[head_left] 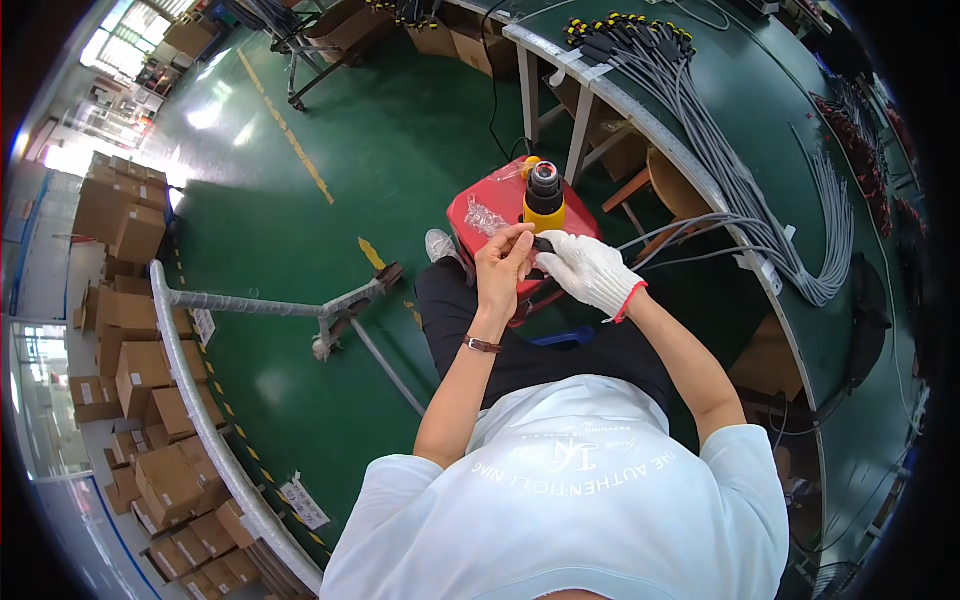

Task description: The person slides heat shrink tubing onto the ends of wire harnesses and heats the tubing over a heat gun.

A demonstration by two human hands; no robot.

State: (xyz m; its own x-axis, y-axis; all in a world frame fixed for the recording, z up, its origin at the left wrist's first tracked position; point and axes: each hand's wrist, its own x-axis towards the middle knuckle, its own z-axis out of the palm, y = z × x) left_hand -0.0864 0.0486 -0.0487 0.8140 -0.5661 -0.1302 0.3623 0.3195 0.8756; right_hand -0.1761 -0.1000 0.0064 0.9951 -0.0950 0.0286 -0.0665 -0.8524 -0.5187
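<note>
My bare left hand (503,262), with a brown-strapped watch at the wrist, has its thumb and fingertips pinched together. Close against it, my right hand (592,272) in a white knitted glove with a red cuff is closed round a black cable end (542,244). The left fingertips meet this piece, whose tip they partly hide. Grey cables (690,228) run from the table to behind the glove. Just beyond both hands, a yellow and black heat gun (544,205) stands nozzle up on a red stool (483,240). Crumpled clear plastic (485,217) lies beside it.
On the right, a curved green table (750,110) bears a thick bundle of grey cables (690,130) with yellow and black ends. A metal stand (340,312) is on the floor at left. Stacked cardboard boxes (165,480) line the left side. A wooden stool (672,185) is under the table.
</note>
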